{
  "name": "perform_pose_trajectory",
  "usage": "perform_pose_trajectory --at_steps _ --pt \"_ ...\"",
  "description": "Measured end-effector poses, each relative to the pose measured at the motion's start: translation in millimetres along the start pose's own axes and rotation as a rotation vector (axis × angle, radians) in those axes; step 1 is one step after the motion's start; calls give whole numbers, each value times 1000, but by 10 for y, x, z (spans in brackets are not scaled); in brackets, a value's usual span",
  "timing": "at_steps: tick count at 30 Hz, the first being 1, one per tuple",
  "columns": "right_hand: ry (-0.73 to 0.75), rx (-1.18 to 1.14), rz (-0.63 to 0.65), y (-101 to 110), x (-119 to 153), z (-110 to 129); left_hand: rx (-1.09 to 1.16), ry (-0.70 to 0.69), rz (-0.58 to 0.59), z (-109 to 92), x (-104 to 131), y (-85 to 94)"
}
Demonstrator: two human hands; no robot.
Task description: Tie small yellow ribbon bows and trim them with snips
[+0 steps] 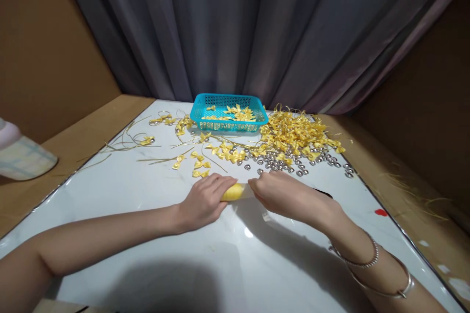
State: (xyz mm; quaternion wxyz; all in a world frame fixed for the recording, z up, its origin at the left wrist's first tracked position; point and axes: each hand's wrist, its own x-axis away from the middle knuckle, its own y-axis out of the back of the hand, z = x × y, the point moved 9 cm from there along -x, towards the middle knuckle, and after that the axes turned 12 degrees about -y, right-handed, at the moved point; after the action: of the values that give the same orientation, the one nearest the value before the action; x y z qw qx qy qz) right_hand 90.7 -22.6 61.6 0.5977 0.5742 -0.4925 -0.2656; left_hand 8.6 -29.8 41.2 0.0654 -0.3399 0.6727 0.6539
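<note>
My left hand (203, 200) is wrapped round a yellow roll (233, 192), held low over the white table (154, 269). Clear plastic (248, 190) sticks out of the roll's right end, and my right hand (282, 193) is closed on it in a fist-like pinch. The right fingertips are partly hidden. Just beyond my hands lie small yellow ribbon bows (200, 164) and a scatter of silver rings or beads (271, 159). A dark-edged object (325, 194) shows partly behind my right wrist.
A turquoise basket (229, 124) with some yellow bows stands at the back. Right of it is a heap of yellow bows (293, 132) with gold ties. Loose gold strands (161, 160) lie at left. Grey curtain (220, 24) and brown side panels (47, 49) enclose the table.
</note>
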Motion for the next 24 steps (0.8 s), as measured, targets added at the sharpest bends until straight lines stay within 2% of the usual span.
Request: perform_pose_trajectory --at_steps 3,7,11,13,17,20,24 --pt "20 39 -12 5 -15 33 40 12 10 15 11 -16" --pt "-16 16 -58 33 -85 -72 121 28 39 46 33 -69" --pt "-65 -222 -137 125 -111 -308 225 82 24 95 11 -71" --pt "-1 -381 -165 191 -75 -370 299 166 21 167 -2 -75" --pt "185 -495 -165 262 24 -319 463 356 29 325 4 -110" --pt "188 -463 -175 246 7 -265 567 438 33 388 23 -145" --pt "238 -476 -207 260 -42 -162 622 476 37 415 39 -176"
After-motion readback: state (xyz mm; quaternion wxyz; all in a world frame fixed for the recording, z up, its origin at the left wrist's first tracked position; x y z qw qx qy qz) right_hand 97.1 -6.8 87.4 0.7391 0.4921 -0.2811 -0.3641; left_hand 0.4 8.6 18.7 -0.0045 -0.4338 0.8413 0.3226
